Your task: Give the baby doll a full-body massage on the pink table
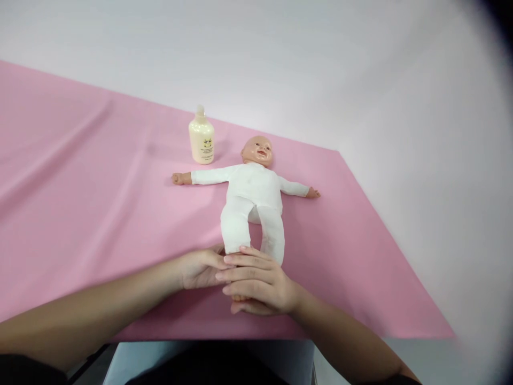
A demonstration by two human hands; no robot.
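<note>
A baby doll with a white cloth body lies on its back, arms spread, its legs toward me. Its leg on my left is raised a little, and both my hands are at that foot. My left hand curls in from the left around the ankle, with its fingers mostly hidden behind the leg. Over the front of the foot lies my right hand, fingers bent across it and touching it. Only a few toes show beneath the right hand. The doll's other leg reaches down behind my right hand.
A cream pump bottle with a small label stands upright beside the doll's head and arm. The pink cloth covers the table, with folds at the left. The table's right edge slants down, and a pale chair seat shows below the front edge.
</note>
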